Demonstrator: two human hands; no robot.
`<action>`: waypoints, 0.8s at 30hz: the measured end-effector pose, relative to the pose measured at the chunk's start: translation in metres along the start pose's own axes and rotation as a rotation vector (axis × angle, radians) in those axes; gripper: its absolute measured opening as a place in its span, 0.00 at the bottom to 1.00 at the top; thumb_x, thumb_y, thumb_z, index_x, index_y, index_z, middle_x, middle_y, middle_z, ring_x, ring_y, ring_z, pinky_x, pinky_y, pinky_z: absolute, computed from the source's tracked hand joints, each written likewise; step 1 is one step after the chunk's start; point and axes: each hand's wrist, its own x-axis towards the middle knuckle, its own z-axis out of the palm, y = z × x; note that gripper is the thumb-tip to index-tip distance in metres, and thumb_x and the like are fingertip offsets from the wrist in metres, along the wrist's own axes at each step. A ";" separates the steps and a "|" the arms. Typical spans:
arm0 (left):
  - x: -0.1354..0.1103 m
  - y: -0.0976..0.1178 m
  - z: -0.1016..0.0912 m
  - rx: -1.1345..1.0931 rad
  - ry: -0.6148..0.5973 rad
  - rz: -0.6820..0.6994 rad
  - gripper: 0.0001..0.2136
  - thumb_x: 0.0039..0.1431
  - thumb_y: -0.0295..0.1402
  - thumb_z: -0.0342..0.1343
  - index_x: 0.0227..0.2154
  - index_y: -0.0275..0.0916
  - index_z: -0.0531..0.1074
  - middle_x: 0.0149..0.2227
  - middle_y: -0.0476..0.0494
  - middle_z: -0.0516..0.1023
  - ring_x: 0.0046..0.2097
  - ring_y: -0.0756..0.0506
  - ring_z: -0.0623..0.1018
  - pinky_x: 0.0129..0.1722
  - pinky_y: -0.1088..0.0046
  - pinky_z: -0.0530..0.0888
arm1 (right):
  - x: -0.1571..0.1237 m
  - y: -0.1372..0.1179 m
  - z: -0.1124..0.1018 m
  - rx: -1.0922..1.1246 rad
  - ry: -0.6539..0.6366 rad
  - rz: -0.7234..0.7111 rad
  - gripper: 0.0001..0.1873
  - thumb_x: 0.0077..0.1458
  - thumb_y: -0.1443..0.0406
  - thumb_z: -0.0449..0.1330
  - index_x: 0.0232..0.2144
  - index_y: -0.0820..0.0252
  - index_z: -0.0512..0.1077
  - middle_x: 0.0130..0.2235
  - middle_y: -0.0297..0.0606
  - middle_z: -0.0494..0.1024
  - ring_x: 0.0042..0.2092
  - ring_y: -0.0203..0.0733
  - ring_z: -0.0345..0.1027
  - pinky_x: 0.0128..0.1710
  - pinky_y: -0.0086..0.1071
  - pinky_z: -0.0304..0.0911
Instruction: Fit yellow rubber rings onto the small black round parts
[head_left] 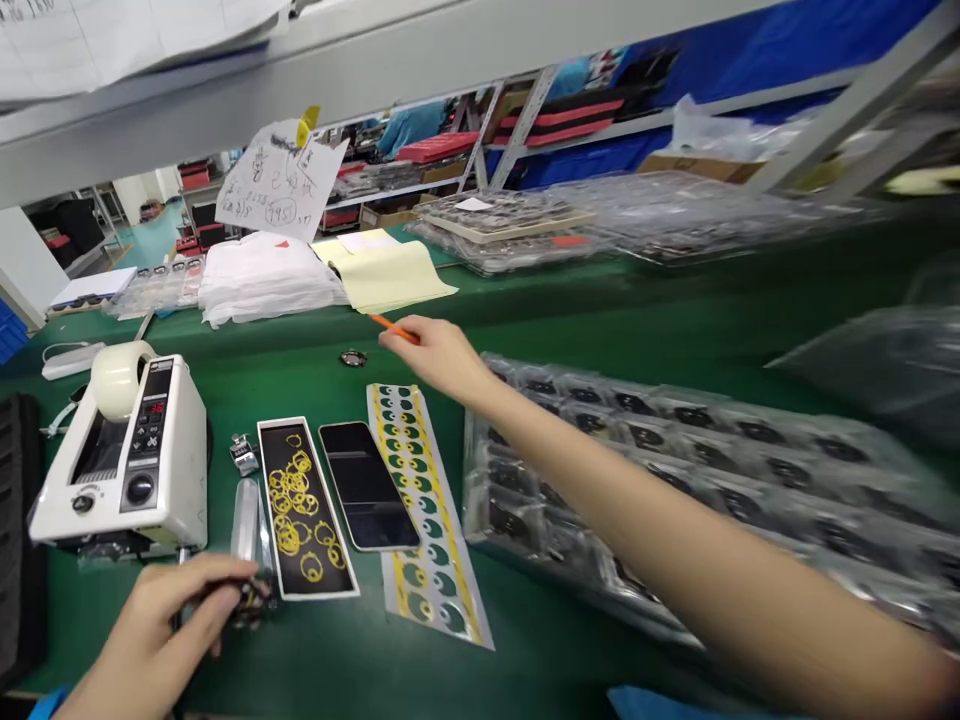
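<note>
Green benchtop [330, 650] fronts loaded shelves [525, 125]; left grip [161, 620] pinches a dark part [253, 602], right grip [439, 355] an orange tool [393, 328].

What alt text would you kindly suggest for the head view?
A person's left hand holds a small blurred part while the right hand holds an orange tool over a green workbench. A phone and a tray of yellow rings lie between a white tape dispenser and packed dark parts.
</note>
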 end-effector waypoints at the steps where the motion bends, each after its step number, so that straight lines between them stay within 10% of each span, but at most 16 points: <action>1: 0.015 0.006 0.007 -0.029 -0.056 -0.015 0.13 0.63 0.43 0.54 0.40 0.43 0.79 0.31 0.45 0.82 0.23 0.49 0.76 0.26 0.76 0.75 | -0.015 -0.003 -0.006 0.055 0.010 -0.001 0.17 0.63 0.60 0.49 0.31 0.62 0.73 0.33 0.41 0.76 0.34 0.44 0.69 0.34 0.34 0.63; 6: 0.075 0.012 0.043 -0.437 -0.125 -0.153 0.09 0.56 0.39 0.60 0.35 0.38 0.72 0.33 0.45 0.78 0.28 0.47 0.80 0.30 0.70 0.78 | -0.096 -0.031 -0.008 0.487 -0.008 -0.095 0.30 0.65 0.50 0.43 0.20 0.58 0.70 0.35 0.42 0.76 0.39 0.45 0.71 0.36 0.34 0.67; 10: 0.092 0.000 0.063 -0.764 -0.067 -0.245 0.09 0.57 0.37 0.60 0.36 0.39 0.67 0.32 0.46 0.78 0.38 0.43 0.82 0.45 0.61 0.78 | -0.138 -0.051 0.009 0.895 -0.211 -0.097 0.32 0.63 0.43 0.47 0.28 0.58 0.77 0.21 0.35 0.69 0.23 0.39 0.64 0.24 0.33 0.65; 24: 0.078 -0.013 0.064 -0.812 -0.052 -0.075 0.13 0.63 0.34 0.57 0.50 0.45 0.74 0.47 0.43 0.79 0.53 0.40 0.78 0.51 0.63 0.77 | -0.164 -0.060 0.024 0.975 -0.255 -0.117 0.19 0.63 0.52 0.57 0.31 0.58 0.79 0.28 0.40 0.78 0.30 0.39 0.74 0.29 0.28 0.74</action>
